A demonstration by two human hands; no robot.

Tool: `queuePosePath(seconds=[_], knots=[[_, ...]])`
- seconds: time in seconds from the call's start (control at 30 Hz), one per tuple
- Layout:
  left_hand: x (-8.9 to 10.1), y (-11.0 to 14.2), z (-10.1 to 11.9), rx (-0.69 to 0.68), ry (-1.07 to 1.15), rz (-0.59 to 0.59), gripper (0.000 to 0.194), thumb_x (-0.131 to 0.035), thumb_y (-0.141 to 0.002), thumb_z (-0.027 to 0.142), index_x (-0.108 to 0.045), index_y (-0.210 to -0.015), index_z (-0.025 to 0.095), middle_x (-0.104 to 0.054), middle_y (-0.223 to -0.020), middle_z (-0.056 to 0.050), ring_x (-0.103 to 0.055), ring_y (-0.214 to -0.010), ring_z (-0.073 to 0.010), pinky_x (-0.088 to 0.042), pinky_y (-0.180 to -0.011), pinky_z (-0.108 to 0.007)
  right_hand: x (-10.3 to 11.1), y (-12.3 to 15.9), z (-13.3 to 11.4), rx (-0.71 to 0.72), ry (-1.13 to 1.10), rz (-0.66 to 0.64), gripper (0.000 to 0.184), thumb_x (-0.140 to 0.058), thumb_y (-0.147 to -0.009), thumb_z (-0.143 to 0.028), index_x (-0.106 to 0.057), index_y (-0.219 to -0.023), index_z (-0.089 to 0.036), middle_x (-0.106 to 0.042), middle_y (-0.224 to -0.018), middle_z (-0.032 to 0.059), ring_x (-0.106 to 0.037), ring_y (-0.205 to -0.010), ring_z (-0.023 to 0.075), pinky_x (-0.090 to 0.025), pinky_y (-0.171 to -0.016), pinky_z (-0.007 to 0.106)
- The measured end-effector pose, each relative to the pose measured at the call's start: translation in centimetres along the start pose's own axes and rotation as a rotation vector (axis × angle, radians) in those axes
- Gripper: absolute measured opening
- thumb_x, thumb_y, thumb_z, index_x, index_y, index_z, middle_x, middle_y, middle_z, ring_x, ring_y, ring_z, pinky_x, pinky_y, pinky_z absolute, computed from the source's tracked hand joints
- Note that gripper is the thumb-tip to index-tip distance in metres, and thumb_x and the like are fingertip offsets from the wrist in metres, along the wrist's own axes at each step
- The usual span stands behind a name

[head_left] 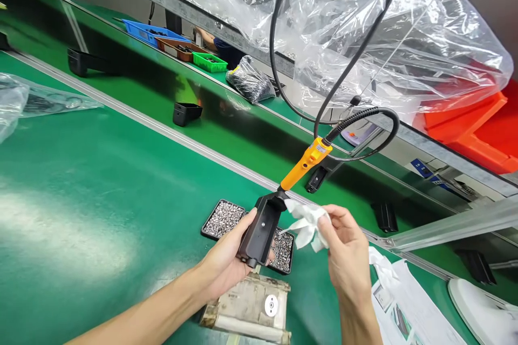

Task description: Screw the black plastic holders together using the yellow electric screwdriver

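Two-handed handling is in hand: the housing (pixel 259 229) is held tilted above the tabletop (pixel 154 172) by the left hand (pixel 226 267); the cloth (pixel 305 222) is pinched narrowly in the right hand's fingers (pixel 328 232), near the driver (pixel 301 168). For contact, a firm left grip is judged necessary

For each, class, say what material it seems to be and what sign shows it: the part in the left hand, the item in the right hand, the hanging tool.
Black trough-shaped part: probably moulded plastic, satin; crisp edges, soft sheen.
Crumpled white wipe: cloth or tissue, matte; limp folds.
Yellow-orange hanging screwdriver-like tool: likely plastic casing, semi-gloss; even colour, soft highlights.
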State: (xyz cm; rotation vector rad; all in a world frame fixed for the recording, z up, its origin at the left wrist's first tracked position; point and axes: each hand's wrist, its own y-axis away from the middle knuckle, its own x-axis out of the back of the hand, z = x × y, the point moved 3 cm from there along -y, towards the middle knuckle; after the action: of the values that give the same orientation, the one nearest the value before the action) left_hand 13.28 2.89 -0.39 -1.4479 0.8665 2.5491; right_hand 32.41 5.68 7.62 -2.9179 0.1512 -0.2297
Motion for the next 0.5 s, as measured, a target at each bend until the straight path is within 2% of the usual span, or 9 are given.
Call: queuePosePath(seconds=[0.1, 0.17, 0.23, 0.33, 0.43, 0.5], knots=[[-0.2, 0.2, 0.1, 0.004, 0.008, -0.012, 0.036, -0.064, -0.098, 0.046, -0.069, -0.098, 0.01, -0.071, -0.081, -0.012, -0.069, -0.067, -0.0225, -0.059, -0.065, -0.033, 0.5, -0.5, 0.3, -0.043, -0.057, -0.002, 0.031, -0.078, -0.088, -0.044, -0.067, -0.109, -0.023, -0.073, -0.098, 0.0039, -0.067, -0.086, 0.0154, -0.05, -0.068, 0.022], [-0.1, 0.1, -0.1, -0.005, 0.007, -0.011, 0.033, -0.067, -0.097, 0.045, -0.069, -0.103, 0.012, -0.072, -0.085, -0.011, -0.069, -0.067, -0.0221, -0.059, -0.064, -0.034, -0.6, 0.0, 0.5, -0.049, -0.053, -0.065, 0.029, -0.077, -0.089, -0.043, -0.067, -0.107, -0.023, -0.074, -0.098, 0.0046, -0.069, -0.087, 0.0173, -0.053, -0.071, 0.025], [0.1, 0.0, -0.3, -0.025, 0.014, -0.005, 0.03, -0.068, -0.097, 0.043, -0.07, -0.109, 0.015, -0.074, -0.091, -0.009, -0.069, -0.069, -0.0206, -0.059, -0.064, -0.033, -2.3, 1.1, 0.4, 0.008, 0.044, -0.112, 0.019, -0.073, -0.092, -0.039, -0.069, -0.102, -0.023, -0.075, -0.095, 0.0039, -0.069, -0.084, 0.0177, -0.055, -0.072, 0.028], [0.3, -0.2, -0.6, -0.048, 0.034, -0.002, 0.028, -0.066, -0.1, 0.039, -0.071, -0.113, 0.016, -0.076, -0.095, -0.008, -0.07, -0.074, -0.0182, -0.057, -0.068, -0.028, -4.9, 2.9, -0.2, 0.295, 0.341, -0.184, 0.007, -0.068, -0.096, -0.025, -0.073, -0.1, -0.024, -0.075, -0.096, 0.0037, -0.068, -0.086, 0.0192, -0.054, -0.075, 0.032], [0.3, -0.1, -0.6, -0.042, 0.033, -0.019, 0.034, -0.066, -0.099, 0.041, -0.072, -0.117, 0.013, -0.077, -0.096, -0.008, -0.071, -0.081, -0.0186, -0.054, -0.067, -0.024, -6.5, 4.4, -0.5, 0.632, 0.607, -0.223, 0.019, -0.062, -0.096, -0.011, -0.071, -0.108, -0.022, -0.074, -0.102, 0.0066, -0.063, -0.089, 0.0218, -0.052, -0.076, 0.036], [0.2, 0.0, -0.5, -0.041, 0.017, -0.046, 0.038, -0.071, -0.096, 0.043, -0.071, -0.121, 0.014, -0.077, -0.1, -0.008, -0.071, -0.086, -0.0193, -0.053, -0.068, -0.023, -6.8, 4.7, -0.4, 0.748, 0.726, -0.168, 0.023, -0.058, -0.096, -0.005, -0.068, -0.11, -0.019, -0.074, -0.101, 0.0082, -0.059, -0.085, 0.0218, -0.049, -0.073, 0.037]])
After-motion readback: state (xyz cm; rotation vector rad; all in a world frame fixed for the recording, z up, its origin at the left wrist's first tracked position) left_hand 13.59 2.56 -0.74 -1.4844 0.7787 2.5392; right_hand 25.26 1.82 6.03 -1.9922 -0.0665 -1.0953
